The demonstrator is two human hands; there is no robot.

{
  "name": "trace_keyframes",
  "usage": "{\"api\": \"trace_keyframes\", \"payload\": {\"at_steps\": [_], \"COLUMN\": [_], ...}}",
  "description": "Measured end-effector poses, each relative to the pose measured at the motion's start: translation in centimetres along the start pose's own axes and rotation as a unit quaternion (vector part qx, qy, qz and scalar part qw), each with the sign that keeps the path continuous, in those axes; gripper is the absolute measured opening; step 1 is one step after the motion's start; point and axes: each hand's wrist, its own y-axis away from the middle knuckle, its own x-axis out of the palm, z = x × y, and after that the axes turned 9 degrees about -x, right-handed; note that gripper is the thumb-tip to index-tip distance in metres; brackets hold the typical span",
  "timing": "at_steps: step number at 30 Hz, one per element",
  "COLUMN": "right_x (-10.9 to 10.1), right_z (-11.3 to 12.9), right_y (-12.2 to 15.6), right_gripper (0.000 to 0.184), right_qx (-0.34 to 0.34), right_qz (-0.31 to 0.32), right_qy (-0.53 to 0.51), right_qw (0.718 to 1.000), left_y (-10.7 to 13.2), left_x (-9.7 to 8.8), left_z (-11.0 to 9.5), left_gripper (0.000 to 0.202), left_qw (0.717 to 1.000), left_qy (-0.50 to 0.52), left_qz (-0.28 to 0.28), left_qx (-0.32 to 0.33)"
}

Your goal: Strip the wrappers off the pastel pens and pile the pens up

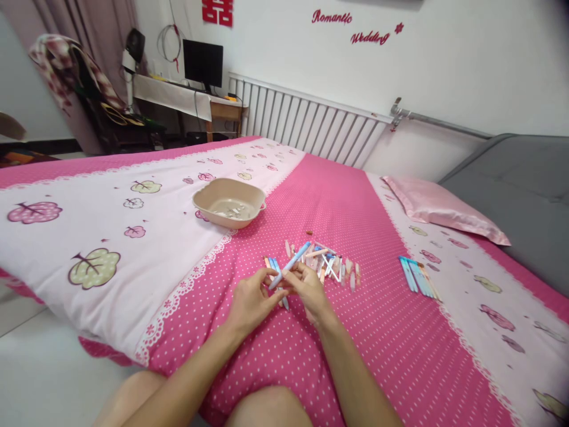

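Note:
Both of my hands meet over the pink dotted bedspread (382, 332). My right hand (309, 290) grips a light blue pen (291, 263) that slants up and to the right. My left hand (251, 299) pinches the pen's lower end with thumb and fingers. Just beyond the hands lies a loose pile of pens and pen parts (326, 264) in pink, blue and white. A neat row of finished pens (418, 277) lies to the right.
A beige plastic basin (229, 201) holding small white bits sits on the bed at the left rear. A pink pillow (440, 207) and grey sofa (520, 190) are at the right. A white radiator (311, 121) and a desk with a monitor (202, 62) stand behind.

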Motion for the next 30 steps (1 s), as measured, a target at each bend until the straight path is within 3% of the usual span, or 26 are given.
{"api": "trace_keyframes", "payload": {"at_steps": [4,11,16,20,23,26,30], "right_x": [-0.4,-1.5,-1.9,-1.8,-1.6,-1.4,-1.4], "right_z": [0.1,0.1,0.3,0.6,0.8,1.1,1.2], "right_y": [-0.1,-0.9,-1.0,-0.9,-0.8,-0.8,-0.8], "right_gripper": [0.032,0.031,0.03,0.032,0.034,0.035,0.035], "right_qx": [-0.015,-0.053,-0.045,-0.015,-0.001,-0.003,0.0], "right_qz": [-0.012,-0.095,-0.083,-0.064,-0.062,-0.076,-0.075], "right_qy": [0.007,0.002,-0.02,-0.069,-0.095,-0.1,-0.102], "right_qw": [1.0,0.994,0.995,0.995,0.994,0.992,0.992], "left_y": [-0.1,0.0,-0.2,-0.3,-0.3,-0.2,-0.2], "left_x": [-0.2,-0.5,-0.4,-0.4,-0.5,-0.6,-0.7], "left_z": [0.0,-0.3,-0.5,-0.5,-0.5,-0.6,-0.8], "left_gripper": [0.022,0.024,0.04,0.049,0.043,0.037,0.02], "left_qw": [0.999,0.998,0.997,0.966,0.976,0.992,0.996], "left_qy": [0.007,-0.037,0.048,0.2,0.186,0.118,0.063], "left_qz": [-0.031,-0.032,0.061,0.126,0.06,-0.022,-0.056], "left_qx": [0.014,0.038,-0.03,-0.108,-0.096,-0.028,0.012]}}
